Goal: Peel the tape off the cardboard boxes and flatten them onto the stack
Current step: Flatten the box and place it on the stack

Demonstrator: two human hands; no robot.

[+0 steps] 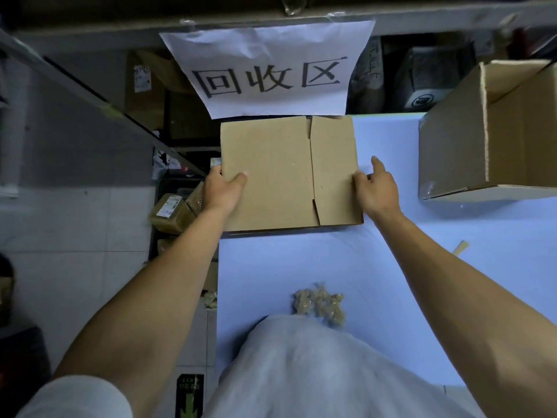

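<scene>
Here the flattened cardboard box [289, 173] lies flat at the far left corner of the table [391, 267], which is covered in pale blue-white, and everything else can be placed from that box. Its left edge overhangs the table's left side. A thin dark edge shows under its near side, so it may rest on other flat cardboard, though how much lies beneath cannot be told.

The left hand [221, 190] grips the box's left edge, thumb on top of the cardboard and fingers curled under out of sight. The right hand [376, 188] sits at the box's right edge, thumb touching the cardboard, forefinger stretched out straight over the table and the other fingers loosely bent; it holds nothing.

Just beyond the box, a white paper sign [271, 67] with large black handwritten characters hangs from a shelf edge, its lower edge reaching the box's far side. To the right of the box, well apart, an open cardboard box [488, 131] stands on the table with a flap raised. Nearer the person than the box, a crumpled wad of brownish peeled tape [319, 304] lies on the table. A small tan scrap [461, 248] lies off to the near right. Left of the box, below table level, taped brown parcels [173, 211] sit on the floor.
</scene>
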